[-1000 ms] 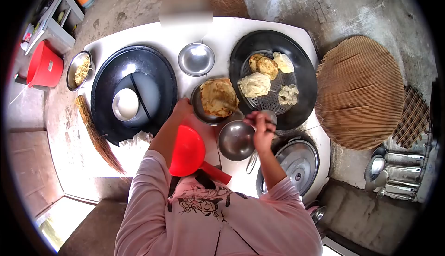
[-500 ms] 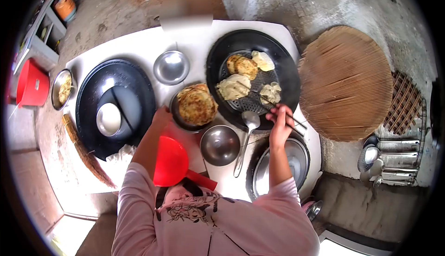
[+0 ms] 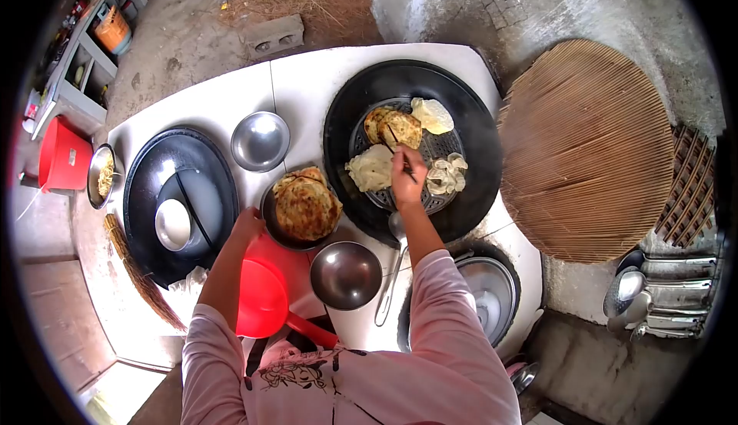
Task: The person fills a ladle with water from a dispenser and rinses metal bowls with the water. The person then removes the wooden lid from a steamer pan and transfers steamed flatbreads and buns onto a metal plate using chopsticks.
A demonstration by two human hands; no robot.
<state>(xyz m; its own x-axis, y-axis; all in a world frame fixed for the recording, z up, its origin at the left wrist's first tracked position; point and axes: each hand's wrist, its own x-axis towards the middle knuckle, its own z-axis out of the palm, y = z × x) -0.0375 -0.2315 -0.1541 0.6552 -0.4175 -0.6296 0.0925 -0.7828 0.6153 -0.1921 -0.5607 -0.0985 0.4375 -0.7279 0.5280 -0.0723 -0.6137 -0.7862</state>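
My right hand (image 3: 407, 182) reaches over the large black wok (image 3: 483, 148), closed around dark chopsticks (image 3: 394, 140). Their tips are at the browned flatbreads (image 3: 403, 128) on a perforated steamer rack (image 3: 397, 203). Also on the rack are a pale folded flatbread (image 3: 370, 169), a yellowish piece (image 3: 432, 116) and a pale ruffled dough piece (image 3: 447, 174). To the left, my left hand (image 3: 248, 225) grips the rim of a metal bowl (image 3: 268, 213) stacked with browned flatbreads (image 3: 307, 205); its fingertips are partly hidden.
A ladle (image 3: 397, 229) leans on the wok's near edge. Close to my body are an empty steel bowl (image 3: 346, 276) and a red dipper (image 3: 263, 299). Another steel bowl (image 3: 260, 142) and a second wok (image 3: 146, 186) stand left. A round straw lid (image 3: 588, 148) lies right.
My right hand has moved left and away from me, taking the chopsticks from the ruffled dough piece to the browned flatbreads. My left hand stays at the bowl. The camera view has shifted slightly.
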